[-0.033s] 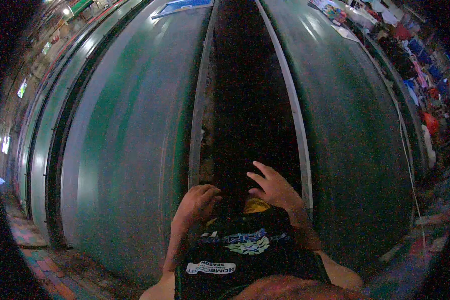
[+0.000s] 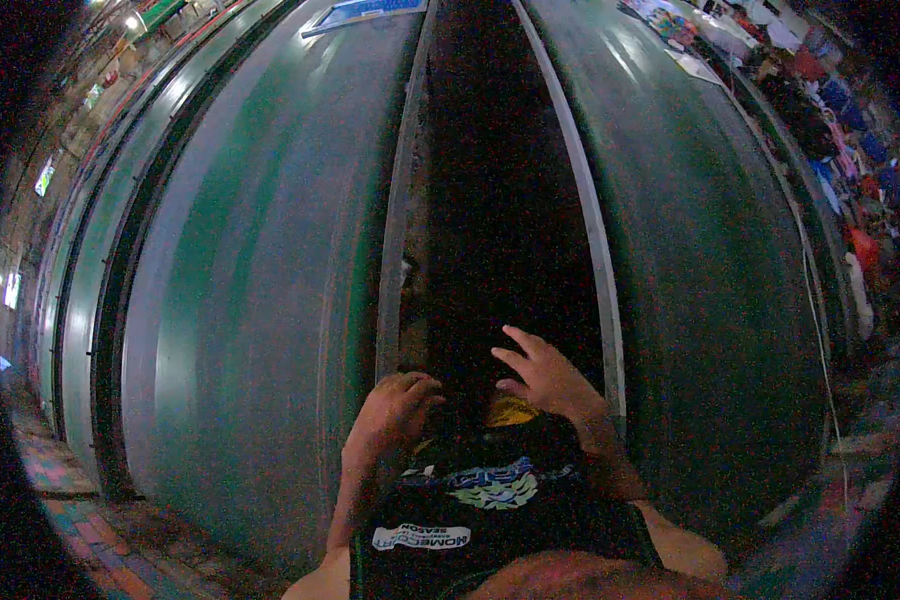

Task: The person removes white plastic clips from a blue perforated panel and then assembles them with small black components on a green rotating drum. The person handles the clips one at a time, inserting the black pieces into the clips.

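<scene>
My left hand (image 2: 398, 408) hovers in front of my waist beside the inner edge of the left table. Its fingers are loosely bent with small gaps, and I see nothing in them. My right hand (image 2: 550, 380) is raised near the inner edge of the right table, its fingers spread and holding nothing. Between the wrists shows my dark sleeveless top (image 2: 500, 465) with a pale print. A patch of yellow cloth (image 2: 513, 410) lies just below my right hand.
A long green-grey table (image 2: 250, 300) runs along my left, another table (image 2: 710, 300) along my right. Between them lies a dark gap (image 2: 500, 200). A blue framed panel (image 2: 365, 14) rests far left. Colourful clutter (image 2: 860, 190) and a hanging pale cord (image 2: 820, 340) are at right.
</scene>
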The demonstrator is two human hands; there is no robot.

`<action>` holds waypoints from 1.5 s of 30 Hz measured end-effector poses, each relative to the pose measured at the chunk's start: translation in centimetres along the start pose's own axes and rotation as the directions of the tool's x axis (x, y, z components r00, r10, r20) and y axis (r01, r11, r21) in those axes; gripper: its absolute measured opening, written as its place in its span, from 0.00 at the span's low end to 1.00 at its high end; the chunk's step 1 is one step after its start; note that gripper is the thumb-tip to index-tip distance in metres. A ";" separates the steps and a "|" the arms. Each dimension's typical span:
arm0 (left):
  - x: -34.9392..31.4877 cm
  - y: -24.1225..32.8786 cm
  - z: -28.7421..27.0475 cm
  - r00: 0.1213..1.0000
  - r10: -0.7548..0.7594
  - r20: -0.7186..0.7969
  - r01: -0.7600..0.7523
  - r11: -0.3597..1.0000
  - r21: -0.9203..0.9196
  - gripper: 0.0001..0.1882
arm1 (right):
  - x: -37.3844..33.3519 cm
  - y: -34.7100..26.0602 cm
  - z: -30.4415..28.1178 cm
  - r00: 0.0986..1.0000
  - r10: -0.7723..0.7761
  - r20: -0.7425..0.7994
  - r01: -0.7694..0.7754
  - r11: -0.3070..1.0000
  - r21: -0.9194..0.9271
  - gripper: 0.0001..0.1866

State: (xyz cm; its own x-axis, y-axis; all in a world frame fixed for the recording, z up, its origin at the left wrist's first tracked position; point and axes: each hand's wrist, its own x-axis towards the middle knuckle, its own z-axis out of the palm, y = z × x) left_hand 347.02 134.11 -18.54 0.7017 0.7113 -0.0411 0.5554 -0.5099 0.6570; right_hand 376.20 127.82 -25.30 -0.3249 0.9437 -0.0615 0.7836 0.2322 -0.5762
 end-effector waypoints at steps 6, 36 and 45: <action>13.2 -1.6 3.7 0.997 -0.003 -0.081 0.008 0.998 0.062 0.14 | 7.1 12.0 -3.1 0.999 -0.041 0.031 0.042 0.998 -0.042 0.30; 66.0 -40.5 -8.9 1.000 -0.013 -0.013 0.014 0.997 0.082 0.16 | 58.3 43.4 -7.2 0.996 0.036 0.079 -0.033 0.998 -0.048 0.24; 77.6 -54.5 -14.0 0.997 -0.006 -0.071 0.006 1.000 0.005 0.12 | 80.0 50.1 -10.4 0.992 0.071 0.100 -0.078 0.995 0.061 0.38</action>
State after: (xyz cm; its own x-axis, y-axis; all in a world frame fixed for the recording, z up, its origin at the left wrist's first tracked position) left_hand 364.93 223.86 -47.01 0.6651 0.7467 0.0084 0.5617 -0.5077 0.6533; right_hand 394.99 217.37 -50.66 -0.3196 0.9296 -0.1836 0.7726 0.1435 -0.6185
